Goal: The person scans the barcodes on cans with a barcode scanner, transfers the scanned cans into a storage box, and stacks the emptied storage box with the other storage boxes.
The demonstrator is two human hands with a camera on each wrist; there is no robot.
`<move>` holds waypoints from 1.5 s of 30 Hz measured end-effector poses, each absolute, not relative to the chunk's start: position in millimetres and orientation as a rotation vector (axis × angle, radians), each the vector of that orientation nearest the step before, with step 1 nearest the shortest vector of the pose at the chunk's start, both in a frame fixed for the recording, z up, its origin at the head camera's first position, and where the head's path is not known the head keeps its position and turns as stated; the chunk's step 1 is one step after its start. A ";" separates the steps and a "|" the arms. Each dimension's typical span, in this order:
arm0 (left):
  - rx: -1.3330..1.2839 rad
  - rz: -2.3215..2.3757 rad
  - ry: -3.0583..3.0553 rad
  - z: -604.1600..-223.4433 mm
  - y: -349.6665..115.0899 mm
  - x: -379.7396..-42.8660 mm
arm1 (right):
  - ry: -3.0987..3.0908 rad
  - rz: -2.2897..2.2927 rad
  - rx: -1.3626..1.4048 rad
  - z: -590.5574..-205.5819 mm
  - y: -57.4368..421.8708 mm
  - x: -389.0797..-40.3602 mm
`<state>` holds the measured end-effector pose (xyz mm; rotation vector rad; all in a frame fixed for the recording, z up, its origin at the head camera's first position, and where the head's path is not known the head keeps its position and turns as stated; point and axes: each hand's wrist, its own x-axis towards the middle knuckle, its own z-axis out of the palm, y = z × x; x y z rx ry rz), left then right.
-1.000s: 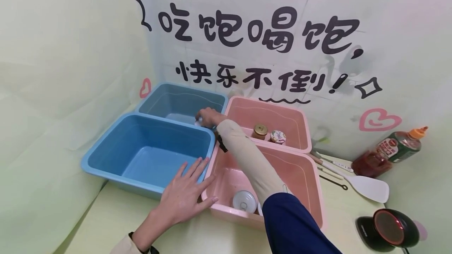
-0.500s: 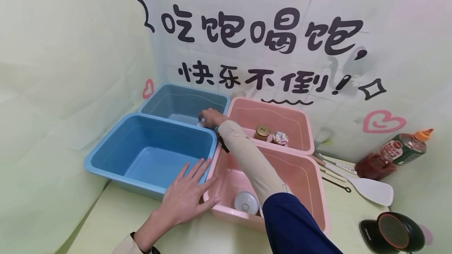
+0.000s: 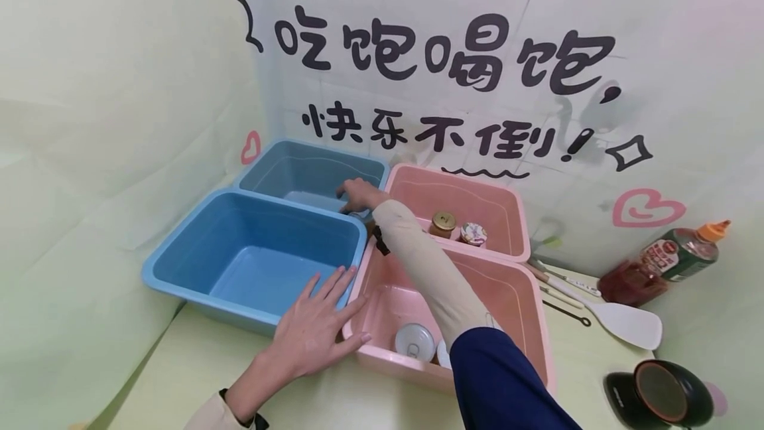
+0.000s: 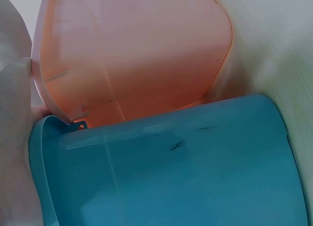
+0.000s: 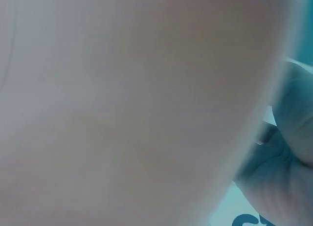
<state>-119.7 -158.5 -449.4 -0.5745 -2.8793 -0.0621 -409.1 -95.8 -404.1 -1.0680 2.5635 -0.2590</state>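
1. Finger and thumb of the right hand [image 3: 361, 194] had parted since half a second before, when they pinched something pale; the forearm had shifted slightly rightward.
2. That hand reached over the near right corner of the back blue bin [image 3: 298, 171]. A pale thing [image 3: 358, 215] showed just beneath it, in that corner; so little was visible that I couldn't fairly say what it was, or whether skin touched it.
3. The left hand [image 3: 313, 334] lay with fingers straight and spread, resting across the adjoining rims of the front blue bin [image 3: 262, 284] and front pink bin [image 3: 507, 304].
4. Inside the front pink bin stood a pull-tab can [image 3: 414, 342], a second pale top [image 3: 444, 354] beside it, partly behind the sleeve.
5. The back pink bin [image 3: 459, 191] held a gold-lidded jar [image 3: 443, 223] and a flower-lidded jar [image 3: 473, 233].
6. To the right lay a white spatula [image 3: 629, 324], near a sauce bottle [image 3: 665, 264].
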 end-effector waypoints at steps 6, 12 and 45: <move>-0.587 -0.093 -2.891 -451.3 -157.3 -120.0 | 2.603 -0.341 -1.057 -393.2 -84.5 -407.2; -0.592 -0.124 -2.895 -452.1 -157.7 -119.9 | 2.620 -0.405 -1.129 -379.8 -70.5 -402.5; -0.566 -0.105 -2.865 -452.7 -154.9 -120.1 | 2.717 -0.352 -1.466 -354.0 89.8 -276.9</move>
